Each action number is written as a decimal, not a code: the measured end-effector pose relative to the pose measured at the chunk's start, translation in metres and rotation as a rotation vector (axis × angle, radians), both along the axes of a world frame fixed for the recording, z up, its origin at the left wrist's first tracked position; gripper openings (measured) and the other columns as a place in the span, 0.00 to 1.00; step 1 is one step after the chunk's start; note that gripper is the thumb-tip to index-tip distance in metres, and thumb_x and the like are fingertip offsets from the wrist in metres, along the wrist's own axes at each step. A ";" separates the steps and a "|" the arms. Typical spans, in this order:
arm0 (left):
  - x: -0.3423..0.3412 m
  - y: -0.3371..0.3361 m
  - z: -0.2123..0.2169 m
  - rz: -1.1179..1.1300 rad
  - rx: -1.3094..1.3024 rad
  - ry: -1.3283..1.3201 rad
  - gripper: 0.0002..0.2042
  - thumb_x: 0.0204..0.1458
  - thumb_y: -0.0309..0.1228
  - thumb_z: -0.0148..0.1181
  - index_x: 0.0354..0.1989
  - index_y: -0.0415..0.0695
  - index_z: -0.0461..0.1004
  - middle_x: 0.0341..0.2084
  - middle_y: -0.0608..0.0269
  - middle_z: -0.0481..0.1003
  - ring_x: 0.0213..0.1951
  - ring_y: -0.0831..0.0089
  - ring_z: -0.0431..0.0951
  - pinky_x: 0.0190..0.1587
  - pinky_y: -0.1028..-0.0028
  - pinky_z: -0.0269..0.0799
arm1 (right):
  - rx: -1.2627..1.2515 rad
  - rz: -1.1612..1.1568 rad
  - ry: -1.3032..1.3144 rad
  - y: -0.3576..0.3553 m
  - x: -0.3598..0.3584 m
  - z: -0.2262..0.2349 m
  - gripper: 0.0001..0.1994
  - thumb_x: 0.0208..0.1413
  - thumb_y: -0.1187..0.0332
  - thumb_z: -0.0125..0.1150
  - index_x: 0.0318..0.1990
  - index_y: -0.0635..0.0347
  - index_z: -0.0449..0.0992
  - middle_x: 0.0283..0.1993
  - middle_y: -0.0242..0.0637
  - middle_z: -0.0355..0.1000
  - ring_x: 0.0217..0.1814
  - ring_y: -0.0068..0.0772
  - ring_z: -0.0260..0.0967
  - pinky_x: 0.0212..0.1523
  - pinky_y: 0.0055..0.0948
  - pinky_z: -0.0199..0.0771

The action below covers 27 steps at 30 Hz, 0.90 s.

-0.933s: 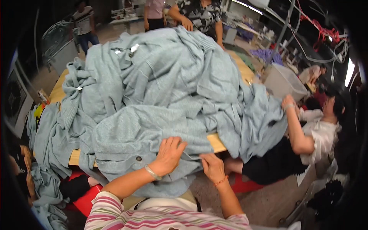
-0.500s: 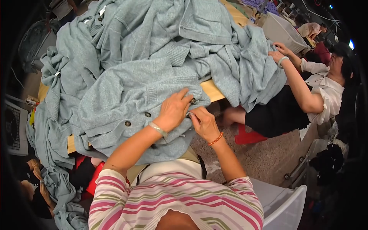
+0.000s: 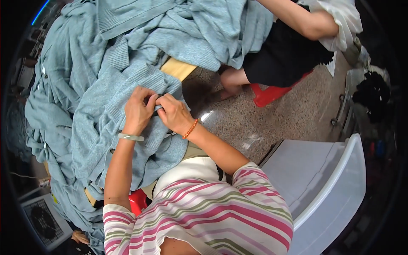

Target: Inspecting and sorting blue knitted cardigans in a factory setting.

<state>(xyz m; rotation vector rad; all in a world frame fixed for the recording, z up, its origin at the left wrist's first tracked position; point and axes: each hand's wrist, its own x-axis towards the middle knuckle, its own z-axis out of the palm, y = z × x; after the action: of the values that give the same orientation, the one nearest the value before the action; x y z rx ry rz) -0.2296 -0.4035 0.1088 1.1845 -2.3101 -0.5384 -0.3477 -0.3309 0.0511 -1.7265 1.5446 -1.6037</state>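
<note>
A light blue-green knitted cardigan point(image 3: 91, 127) lies spread in front of me, its ribbed edge running under my fingers. My left hand point(image 3: 138, 109) is closed, thumb and fingers pinching the cardigan's front edge. Right against it, my right hand point(image 3: 174, 113) also pinches that edge, its fingertips meeting those of the left. Something small and dark, perhaps a button, shows between the fingertips, mostly hidden. Another dark button point(image 3: 112, 151) peeks out beside my left forearm.
More knitted garments point(image 3: 187, 36) heap over the wooden table point(image 3: 178, 69). At the upper right sits a co-worker in a black skirt point(image 3: 284, 55) on a red stool point(image 3: 267, 94). A large white bin point(image 3: 331, 182) stands close on my right. A fan point(image 3: 42, 216) is at the lower left.
My view has swung to the right, bringing more of the white bin in. My left hand, earlier stretched flat on the cardigan, now pinches its edge beside the right hand. The co-worker's hands have left view.
</note>
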 end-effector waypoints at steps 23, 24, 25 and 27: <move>0.032 0.006 0.003 -0.105 0.360 0.044 0.10 0.52 0.23 0.56 0.42 0.35 0.76 0.33 0.58 0.77 0.36 0.72 0.75 0.40 0.75 0.70 | 0.072 0.137 0.021 0.000 -0.008 -0.004 0.14 0.53 0.72 0.55 0.46 0.67 0.70 0.39 0.55 0.69 0.42 0.59 0.69 0.42 0.46 0.71; 0.035 0.004 0.001 -0.125 0.319 0.037 0.09 0.53 0.24 0.56 0.41 0.36 0.77 0.31 0.59 0.76 0.33 0.72 0.74 0.38 0.75 0.69 | 0.101 0.155 0.032 0.000 -0.009 0.000 0.13 0.54 0.73 0.54 0.46 0.69 0.70 0.39 0.55 0.69 0.42 0.59 0.69 0.43 0.46 0.71; 0.035 0.007 0.001 -0.118 0.310 0.069 0.08 0.53 0.24 0.57 0.39 0.37 0.78 0.28 0.58 0.74 0.30 0.71 0.73 0.35 0.75 0.68 | 0.072 0.162 0.048 0.002 -0.010 0.002 0.13 0.53 0.74 0.54 0.46 0.70 0.70 0.39 0.55 0.69 0.42 0.59 0.69 0.43 0.46 0.71; 0.034 0.009 0.003 -0.101 0.274 0.064 0.08 0.53 0.25 0.57 0.39 0.38 0.78 0.27 0.59 0.74 0.30 0.72 0.73 0.34 0.74 0.68 | 0.034 0.150 0.091 -0.002 -0.010 -0.001 0.12 0.53 0.77 0.54 0.45 0.70 0.71 0.38 0.54 0.68 0.41 0.58 0.69 0.43 0.45 0.71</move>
<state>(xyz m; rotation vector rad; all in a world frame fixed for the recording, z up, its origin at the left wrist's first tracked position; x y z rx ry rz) -0.1956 -0.3948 0.1117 1.1551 -2.3029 -0.9409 -0.3578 -0.3326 0.0498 -1.8720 1.4355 -1.4371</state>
